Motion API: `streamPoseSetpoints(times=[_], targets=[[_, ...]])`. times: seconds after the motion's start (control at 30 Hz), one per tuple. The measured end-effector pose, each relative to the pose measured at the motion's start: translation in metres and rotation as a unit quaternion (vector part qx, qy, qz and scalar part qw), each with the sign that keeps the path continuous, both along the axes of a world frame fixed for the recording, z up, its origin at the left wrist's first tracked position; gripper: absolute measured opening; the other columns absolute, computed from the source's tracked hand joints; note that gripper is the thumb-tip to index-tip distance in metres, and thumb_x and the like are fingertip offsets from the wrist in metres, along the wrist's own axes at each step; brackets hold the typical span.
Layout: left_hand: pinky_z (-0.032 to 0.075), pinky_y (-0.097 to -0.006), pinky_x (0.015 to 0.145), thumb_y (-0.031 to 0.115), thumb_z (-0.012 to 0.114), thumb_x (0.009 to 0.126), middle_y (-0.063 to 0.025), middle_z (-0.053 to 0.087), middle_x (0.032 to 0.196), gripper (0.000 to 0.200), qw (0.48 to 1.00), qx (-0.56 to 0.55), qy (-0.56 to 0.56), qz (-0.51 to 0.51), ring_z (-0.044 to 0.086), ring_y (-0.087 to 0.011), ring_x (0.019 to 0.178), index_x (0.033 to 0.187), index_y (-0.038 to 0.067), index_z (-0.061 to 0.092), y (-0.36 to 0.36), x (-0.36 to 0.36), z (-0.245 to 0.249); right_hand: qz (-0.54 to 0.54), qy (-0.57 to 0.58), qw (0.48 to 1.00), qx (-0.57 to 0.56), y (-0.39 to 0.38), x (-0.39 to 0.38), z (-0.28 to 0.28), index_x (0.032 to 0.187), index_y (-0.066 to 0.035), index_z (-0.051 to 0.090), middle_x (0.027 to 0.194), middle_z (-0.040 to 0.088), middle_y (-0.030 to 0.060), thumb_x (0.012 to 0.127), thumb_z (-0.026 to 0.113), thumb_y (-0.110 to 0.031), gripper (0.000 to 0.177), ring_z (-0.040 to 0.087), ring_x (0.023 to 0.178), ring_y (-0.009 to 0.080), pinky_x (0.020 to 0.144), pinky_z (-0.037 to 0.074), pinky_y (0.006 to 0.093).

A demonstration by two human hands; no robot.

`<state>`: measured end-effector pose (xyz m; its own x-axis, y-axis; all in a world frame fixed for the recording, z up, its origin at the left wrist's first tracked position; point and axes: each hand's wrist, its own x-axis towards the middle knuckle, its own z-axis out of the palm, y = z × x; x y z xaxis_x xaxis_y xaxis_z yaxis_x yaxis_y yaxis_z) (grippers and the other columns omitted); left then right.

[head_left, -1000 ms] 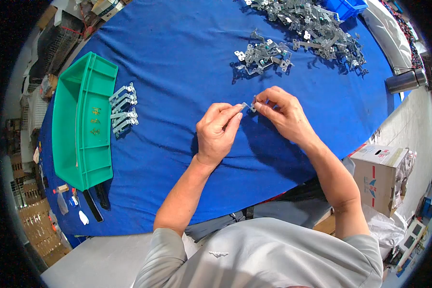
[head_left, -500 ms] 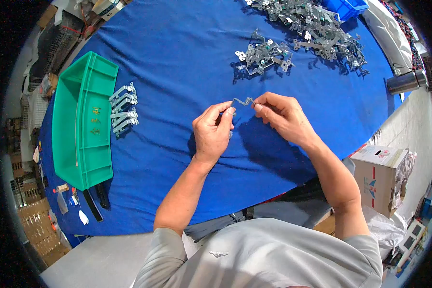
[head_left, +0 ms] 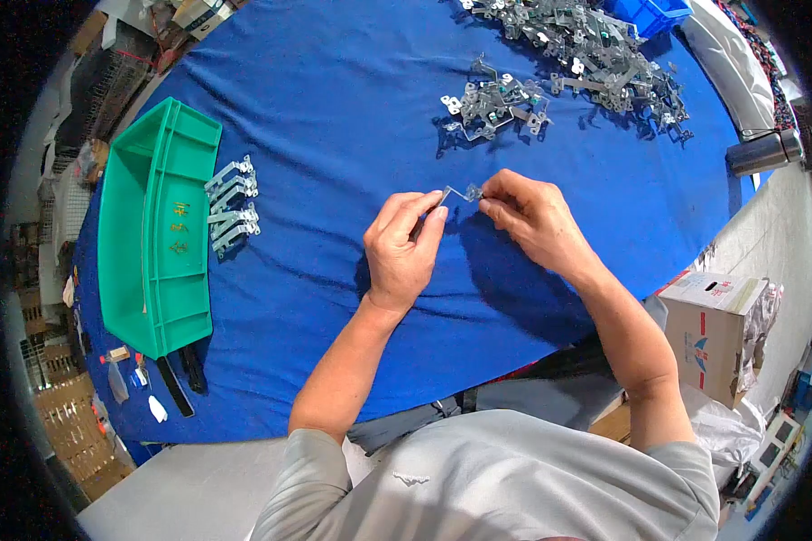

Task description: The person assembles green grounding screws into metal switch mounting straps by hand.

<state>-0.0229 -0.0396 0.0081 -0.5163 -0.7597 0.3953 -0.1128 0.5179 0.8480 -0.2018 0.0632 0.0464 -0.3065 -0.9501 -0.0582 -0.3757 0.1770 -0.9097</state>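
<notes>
Between my two hands, above the blue cloth (head_left: 334,135), a thin bent metal bracket (head_left: 460,193) is held by its ends. My left hand (head_left: 404,248) pinches one end between thumb and fingertips. The other end, with a wider plate, sits between the thumb and fingers of my right hand (head_left: 534,216). Beyond my hands lies a small heap of similar metal brackets (head_left: 492,106). To the left, a short row of brackets (head_left: 232,207) is laid out side by side against the green plastic bin (head_left: 180,298).
A larger heap of metal brackets (head_left: 595,50) covers the far right, beside a blue tray (head_left: 656,13). A steel flask (head_left: 764,154) lies at the right edge. A cardboard box (head_left: 708,343) stands lower right. A black strap (head_left: 175,388) and small items lie by the bin.
The bracket between my hands has been turned, so its plate end now shows more openly at my right fingertips. Both hands have shifted only slightly.
</notes>
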Motion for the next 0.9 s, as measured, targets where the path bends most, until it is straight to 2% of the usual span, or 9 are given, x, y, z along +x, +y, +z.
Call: streamPoseSetpoints(times=[0.07, 0.17, 0.37, 0.47, 0.57, 0.6, 0.67, 0.73, 0.9], targets=[[0.048, -0.0235, 0.06, -0.001, 0.075, 0.087, -0.0062, 0.07, 0.092, 0.017, 1.0, 0.005, -0.01, 0.0, 0.061, -0.0081, 0.071, 0.104, 0.001, 0.076, 0.002, 0.001, 0.004, -0.021, -0.063, 0.998, 0.007, 0.0, 0.0, -0.006, 0.102, 0.001, 0.065, 0.081, 0.068, 0.0101, 0.095, 0.067, -0.012, 0.015, 0.062, 0.068, 0.0152, 0.061, 0.05, 0.0338], [0.049, -0.0237, 0.061, -0.001, 0.075, 0.086, -0.0073, 0.07, 0.093, 0.017, 1.0, -0.021, -0.02, -0.005, 0.063, -0.0097, 0.072, 0.103, 0.002, 0.076, 0.001, 0.001, 0.003, -0.021, -0.072, 0.997, -0.032, -0.001, 0.003, -0.004, 0.104, 0.002, 0.064, 0.085, 0.069, 0.0115, 0.095, 0.067, -0.011, 0.016, 0.063, 0.071, 0.0154, 0.063, 0.052, 0.0347], [0.052, -0.0264, 0.065, -0.001, 0.076, 0.085, -0.0095, 0.071, 0.093, 0.018, 0.999, -0.043, -0.018, -0.02, 0.066, -0.0145, 0.075, 0.102, 0.002, 0.077, 0.001, 0.0, 0.002, 0.007, 0.016, 1.0, -0.004, -0.001, -0.002, -0.005, 0.104, 0.002, 0.065, 0.084, 0.067, 0.0099, 0.096, 0.066, -0.012, 0.015, 0.063, 0.074, 0.0154, 0.066, 0.051, 0.0338], [0.053, -0.0274, 0.066, -0.001, 0.075, 0.085, -0.0104, 0.071, 0.092, 0.017, 0.999, -0.035, -0.022, -0.036, 0.068, -0.0166, 0.077, 0.102, 0.002, 0.077, 0.002, 0.0, 0.003, -0.033, 0.085, 0.991, -0.102, -0.002, 0.001, -0.006, 0.105, 0.001, 0.064, 0.083, 0.066, 0.0084, 0.098, 0.065, -0.013, 0.016, 0.062, 0.074, 0.0156, 0.066, 0.05, 0.0335], [0.053, -0.0263, 0.064, 0.001, 0.074, 0.088, -0.0099, 0.071, 0.09, 0.015, 0.998, -0.062, -0.016, -0.026, 0.068, -0.0141, 0.074, 0.103, 0.001, 0.076, -0.002, 0.0, 0.001, -0.085, -0.06, 0.989, -0.102, -0.003, -0.001, -0.01, 0.105, -0.001, 0.064, 0.082, 0.065, 0.0057, 0.1, 0.062, -0.016, 0.016, 0.061, 0.074, 0.0136, 0.065, 0.05, 0.0317], [0.053, -0.0257, 0.063, 0.002, 0.073, 0.09, -0.0094, 0.072, 0.089, 0.015, 1.0, 0.0, -0.015, -0.015, 0.068, -0.0129, 0.072, 0.104, 0.0, 0.076, -0.001, 0.001, 0.0, -0.094, -0.117, 0.987, -0.06, -0.002, 0.0, -0.006, 0.104, -0.001, 0.063, 0.081, 0.064, 0.003, 0.102, 0.059, -0.017, 0.017, 0.059, 0.072, 0.0107, 0.064, 0.049, 0.0289], [0.053, -0.0247, 0.06, 0.003, 0.071, 0.092, -0.0084, 0.072, 0.088, 0.014, 0.992, 0.124, -0.012, 0.006, 0.067, -0.0105, 0.068, 0.105, -0.001, 0.075, -0.001, 0.002, 0.0, -0.056, -0.129, 0.99, -0.025, -0.001, 0.002, 0.002, 0.103, -0.001, 0.064, 0.081, 0.065, 0.0021, 0.103, 0.059, -0.018, 0.017, 0.059, 0.07, 0.0096, 0.063, 0.049, 0.0276], [0.053, -0.0238, 0.058, 0.003, 0.07, 0.094, -0.0073, 0.071, 0.087, 0.014, 0.991, 0.137, 0.007, 0.001, 0.066, -0.0086, 0.066, 0.107, -0.002, 0.074, -0.003, 0.003, -0.004, -0.017, -0.133, 0.991, -0.015, 0.0, 0.005, 0.002, 0.103, 0.0, 0.064, 0.078, 0.065, 0.0029, 0.102, 0.059, -0.017, 0.018, 0.059, 0.067, 0.0092, 0.06, 0.049, 0.0272], [0.053, -0.0231, 0.057, 0.002, 0.069, 0.094, -0.0065, 0.071, 0.087, 0.014, 0.991, 0.131, 0.011, 0.002, 0.065, -0.0079, 0.065, 0.107, -0.002, 0.074, -0.001, 0.002, -0.002, 0.011, -0.096, 0.995, 0.013, 0.0, 0.009, 0.002, 0.105, -0.001, 0.064, 0.082, 0.064, 0.0009, 0.103, 0.06, -0.019, 0.019, 0.056, 0.071, 0.0062, 0.062, 0.047, 0.0237]])
